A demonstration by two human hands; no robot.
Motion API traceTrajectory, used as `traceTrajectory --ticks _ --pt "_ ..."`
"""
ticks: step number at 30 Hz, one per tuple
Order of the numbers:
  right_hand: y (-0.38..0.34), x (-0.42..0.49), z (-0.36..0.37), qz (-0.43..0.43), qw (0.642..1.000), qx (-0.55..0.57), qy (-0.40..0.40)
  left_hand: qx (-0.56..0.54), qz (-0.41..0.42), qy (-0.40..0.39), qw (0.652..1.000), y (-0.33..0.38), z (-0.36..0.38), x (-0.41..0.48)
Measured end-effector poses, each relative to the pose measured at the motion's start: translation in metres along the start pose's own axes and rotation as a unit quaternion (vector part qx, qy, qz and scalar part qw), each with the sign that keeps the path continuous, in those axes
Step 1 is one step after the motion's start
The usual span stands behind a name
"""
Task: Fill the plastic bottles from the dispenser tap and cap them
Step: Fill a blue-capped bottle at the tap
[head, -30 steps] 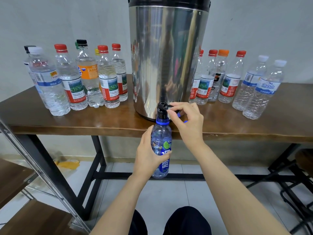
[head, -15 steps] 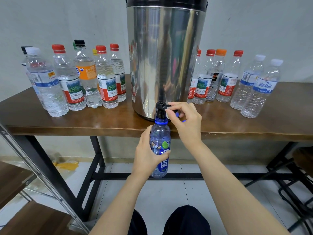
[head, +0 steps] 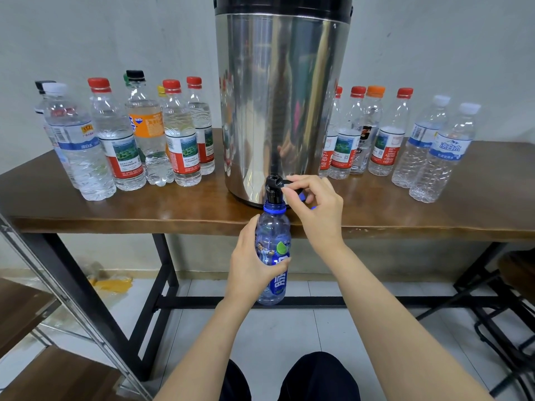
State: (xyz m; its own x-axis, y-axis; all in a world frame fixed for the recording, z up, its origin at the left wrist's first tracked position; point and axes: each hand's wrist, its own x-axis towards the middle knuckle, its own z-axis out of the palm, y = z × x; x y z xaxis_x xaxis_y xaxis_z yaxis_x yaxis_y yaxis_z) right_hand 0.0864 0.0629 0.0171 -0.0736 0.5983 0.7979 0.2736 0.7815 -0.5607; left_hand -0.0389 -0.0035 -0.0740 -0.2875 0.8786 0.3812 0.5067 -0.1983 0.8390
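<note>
Left hand: fingers wrapped around blue bottle, upright, neck directly under tap at table edge | Right hand: wrist bent, thumb and forefinger pinching tap lever; blue cap tucked under remaining fingers.

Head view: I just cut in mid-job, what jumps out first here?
A tall steel dispenser dominates the wooden table, flanked by capped bottles. At its black tap, the left hand holds a blue bottle under the spout while the right hand pinches the tap lever.
</note>
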Motion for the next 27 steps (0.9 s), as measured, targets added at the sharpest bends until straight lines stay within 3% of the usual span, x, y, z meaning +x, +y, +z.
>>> traceTrajectory --ticks 27 --pt "0.0010 -0.0007 0.0003 0.006 1.000 0.012 0.002 -0.004 0.008 0.001 1.000 -0.0038 0.0010 0.0012"
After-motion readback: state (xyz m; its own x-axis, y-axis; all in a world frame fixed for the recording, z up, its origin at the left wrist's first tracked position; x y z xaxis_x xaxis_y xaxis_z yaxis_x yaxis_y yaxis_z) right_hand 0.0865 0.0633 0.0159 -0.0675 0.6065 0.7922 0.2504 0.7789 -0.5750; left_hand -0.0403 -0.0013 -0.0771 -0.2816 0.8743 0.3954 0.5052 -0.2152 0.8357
